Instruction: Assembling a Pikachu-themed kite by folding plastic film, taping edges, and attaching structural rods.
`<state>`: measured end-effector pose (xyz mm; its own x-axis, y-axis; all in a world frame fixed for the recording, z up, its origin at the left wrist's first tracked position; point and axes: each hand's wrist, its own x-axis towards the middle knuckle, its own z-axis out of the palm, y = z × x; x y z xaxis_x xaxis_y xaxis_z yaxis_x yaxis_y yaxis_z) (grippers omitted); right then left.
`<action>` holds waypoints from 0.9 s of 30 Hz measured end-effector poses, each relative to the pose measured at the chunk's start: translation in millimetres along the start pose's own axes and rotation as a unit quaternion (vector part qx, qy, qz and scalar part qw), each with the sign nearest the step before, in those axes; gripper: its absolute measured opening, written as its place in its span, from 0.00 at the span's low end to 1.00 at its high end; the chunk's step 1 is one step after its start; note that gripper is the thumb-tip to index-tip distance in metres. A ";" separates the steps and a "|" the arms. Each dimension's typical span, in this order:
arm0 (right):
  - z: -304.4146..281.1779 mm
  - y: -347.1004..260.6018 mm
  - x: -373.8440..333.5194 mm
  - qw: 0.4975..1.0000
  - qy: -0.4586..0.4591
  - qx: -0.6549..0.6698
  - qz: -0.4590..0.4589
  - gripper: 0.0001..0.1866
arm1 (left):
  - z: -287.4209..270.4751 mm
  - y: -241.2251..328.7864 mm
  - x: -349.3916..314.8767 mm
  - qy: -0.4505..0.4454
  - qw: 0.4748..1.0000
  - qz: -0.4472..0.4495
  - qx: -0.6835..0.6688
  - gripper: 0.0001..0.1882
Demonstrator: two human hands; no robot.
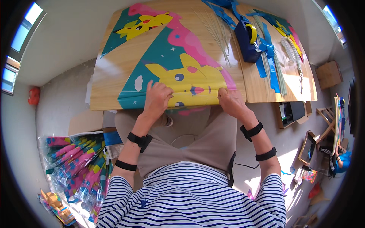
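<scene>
Head view, looking down on a seated person at a wooden desk (114, 76). A large kite sheet (178, 64), teal with a pink band and yellow cartoon figures, lies flat on the desk, its near edge at the desk's front edge, just ahead of the person's lap.

Left hand (156, 99): rests on the kite sheet's near edge, left of the sheet's middle; fingers curled and pressed together onto the sheet, the grip closed over the edge. Whether the thumb passes beneath the sheet cannot be told.

Right hand (230, 99): at the same near edge, toward the sheet's right corner; fingers bent, the grip pinching the edge of the sheet where it meets the desk front.

Both wrists and forearms carry black bands. The person wears a striped shirt (190, 197).

Beyond the kite sheet, to its far right: a bundle of thin pale rods (216, 30) lying on the desk, partly over the sheet's right margin; just right of the rods, a dark blue tape dispenser (246, 43) with a yellow roll; right of that, blue strips (268, 57) and a second kite sheet (283, 26).

On the floor, left of the person and below the desk's near left corner: a heap of packaged kites (76, 163) in clear wrappers.
</scene>
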<state>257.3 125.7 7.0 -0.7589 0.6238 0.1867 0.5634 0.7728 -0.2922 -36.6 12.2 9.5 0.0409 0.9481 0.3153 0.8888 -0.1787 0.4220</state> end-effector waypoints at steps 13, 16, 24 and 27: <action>27.2 9.1 0.4 0.977 0.112 0.068 0.169 0.08 | 20.0 -22.3 -12.7 0.037 0.993 -0.107 0.025 0.07; 30.6 7.6 -0.3 0.973 0.141 0.065 0.171 0.06 | 12.9 -29.8 -21.3 0.059 0.990 -0.125 0.025 0.07; 45.3 3.6 8.8 0.969 0.152 0.057 0.186 0.03 | 17.7 -21.4 -21.8 0.077 0.990 -0.114 0.029 0.04; 48.4 4.8 9.9 0.966 0.149 0.065 0.201 0.03 | 26.7 -14.3 -12.8 0.066 0.992 -0.101 0.024 0.03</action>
<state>236.7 129.9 -38.0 -0.3481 0.8916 0.2897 0.7322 0.4515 -0.5100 -37.7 9.7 -23.3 -0.1976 0.9199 0.3387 0.8935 0.0270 0.4482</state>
